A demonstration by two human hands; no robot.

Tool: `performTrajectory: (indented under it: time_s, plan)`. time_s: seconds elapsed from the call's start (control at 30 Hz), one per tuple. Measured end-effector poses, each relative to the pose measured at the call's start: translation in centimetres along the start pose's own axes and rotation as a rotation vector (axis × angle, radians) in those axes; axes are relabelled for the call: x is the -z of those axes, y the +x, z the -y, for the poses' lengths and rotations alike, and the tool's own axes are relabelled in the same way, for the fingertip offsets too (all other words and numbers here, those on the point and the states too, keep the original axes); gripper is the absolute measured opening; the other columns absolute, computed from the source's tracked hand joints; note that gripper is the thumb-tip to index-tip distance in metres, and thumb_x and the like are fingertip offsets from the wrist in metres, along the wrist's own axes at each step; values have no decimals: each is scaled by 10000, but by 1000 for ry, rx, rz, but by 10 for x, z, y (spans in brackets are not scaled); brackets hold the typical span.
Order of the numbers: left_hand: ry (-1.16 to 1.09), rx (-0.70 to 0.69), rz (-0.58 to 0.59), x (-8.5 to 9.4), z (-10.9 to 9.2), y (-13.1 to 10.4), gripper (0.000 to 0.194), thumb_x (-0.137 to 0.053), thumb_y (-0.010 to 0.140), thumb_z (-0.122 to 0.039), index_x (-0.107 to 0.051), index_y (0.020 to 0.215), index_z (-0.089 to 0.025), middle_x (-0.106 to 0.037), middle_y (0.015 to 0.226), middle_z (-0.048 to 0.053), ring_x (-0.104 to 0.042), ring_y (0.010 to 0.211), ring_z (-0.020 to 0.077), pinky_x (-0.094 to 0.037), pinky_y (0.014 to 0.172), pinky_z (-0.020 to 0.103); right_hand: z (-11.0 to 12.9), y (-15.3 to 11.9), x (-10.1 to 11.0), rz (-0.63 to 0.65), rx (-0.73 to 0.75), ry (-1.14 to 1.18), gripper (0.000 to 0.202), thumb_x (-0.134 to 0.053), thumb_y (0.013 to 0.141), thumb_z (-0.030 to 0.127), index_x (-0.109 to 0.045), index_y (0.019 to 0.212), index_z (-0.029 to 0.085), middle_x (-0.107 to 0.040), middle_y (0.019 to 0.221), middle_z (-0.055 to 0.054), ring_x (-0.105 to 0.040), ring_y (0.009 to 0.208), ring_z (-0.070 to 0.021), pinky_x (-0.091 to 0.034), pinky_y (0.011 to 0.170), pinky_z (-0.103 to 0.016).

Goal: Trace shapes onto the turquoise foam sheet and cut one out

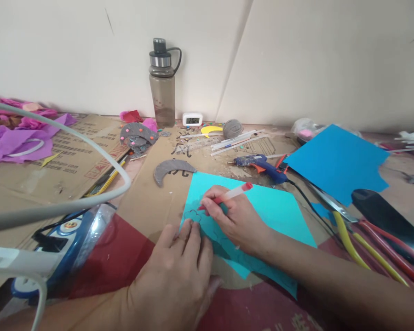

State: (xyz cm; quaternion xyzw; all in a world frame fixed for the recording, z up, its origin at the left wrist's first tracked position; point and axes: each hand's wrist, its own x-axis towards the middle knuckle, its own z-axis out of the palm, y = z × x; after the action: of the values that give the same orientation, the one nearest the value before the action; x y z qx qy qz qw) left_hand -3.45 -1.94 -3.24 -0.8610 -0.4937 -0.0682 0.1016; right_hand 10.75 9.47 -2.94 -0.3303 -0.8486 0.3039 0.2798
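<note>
A turquoise sheet of paper point(279, 209) lies on the cardboard in front of me, with a small cloud-like outline point(192, 214) drawn near its left edge. My right hand point(232, 218) grips a red pen point(240, 190) with a clear barrel, its tip close to that outline. My left hand point(179, 264) rests palm down over the sheet's left edge, its fingertips just below the outline and holding nothing. Fainter lines show lower on the sheet, partly covered by my right hand and its shadow. Above the paper's left corner lies a grey crescent point(172, 170).
A blue and orange glue gun point(262, 166) stands behind the sheet. To the right are blue paper point(338, 158), scissors and pliers point(369, 225). Behind are a water bottle point(162, 96), a small clock point(192, 120) and yarn point(232, 128). A white cable point(100, 195) crosses the left side.
</note>
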Motion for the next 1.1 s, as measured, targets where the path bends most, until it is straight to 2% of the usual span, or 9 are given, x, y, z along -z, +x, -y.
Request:
performTrajectory:
  time_s: [0.2,0.4,0.5,0.63,0.7,0.8,0.87,0.93,1.1]
  plan:
    - [4,-6,37,4,1,0,425,-348,943,-400,-590,1134,-107,-602,1188,178,-534,1114,323,-343,892,486,6,-18,3,-46,46,5,204,-408,965,293,-595,1009,226,-676,958,-22,-597,916,-167,-454,828,-316]
    - [-26,9,96,13,2,7,376,-422,912,-371,-609,1074,-88,-622,1086,196,-569,1035,336,-397,825,493,7,-29,-4,-7,124,-44,219,-382,974,236,-595,1011,206,-683,1008,-24,-579,927,-161,-440,853,-321]
    - [-86,2,100,20,6,10,294,-470,892,-329,-610,1045,-120,-641,1047,151,-605,941,290,-417,803,461,3,-30,-6,0,181,-162,254,-352,979,225,-604,997,194,-651,1079,-56,-552,993,-177,-412,899,-348]
    - [-267,74,36,27,22,14,253,-432,923,-293,-587,1089,-182,-667,1040,67,-624,886,222,-415,846,406,4,-31,-5,37,119,-224,261,-343,982,242,-595,1014,186,-648,1058,-55,-541,941,-183,-409,865,-340]
    - [-408,187,-32,28,37,19,254,-410,930,-305,-618,1024,-193,-680,983,41,-617,885,192,-430,805,328,6,-31,-4,23,71,-206,265,-341,985,265,-591,1015,186,-662,1010,-41,-539,913,-179,-409,845,-325]
    - [-488,302,-69,26,59,31,253,-442,889,-320,-644,902,-168,-679,892,38,-602,818,180,-422,728,284,8,-32,-3,40,90,-202,285,-326,989,249,-604,1000,190,-661,1036,-32,-543,912,-165,-396,874,-315]
    - [-525,339,-13,22,71,41,255,-470,848,-343,-642,821,-156,-672,805,35,-590,743,175,-405,649,265,9,-32,-4,57,103,-220,301,-319,988,233,-618,996,195,-652,1068,-34,-548,924,-164,-391,894,-316]
    - [-543,416,118,18,80,49,240,-539,774,-361,-638,759,-144,-660,731,35,-574,684,172,-382,594,256,9,-32,-5,48,89,-217,310,-318,987,237,-626,989,201,-651,1068,-31,-553,942,-167,-398,895,-312]
    - [-596,371,238,13,89,61,232,-598,674,-378,-663,698,-157,-613,607,-7,-520,581,138,-341,521,234,9,-33,-7,27,107,-219,326,-306,986,242,-629,970,212,-649,1074,-26,-563,991,-175,-405,910,-316]
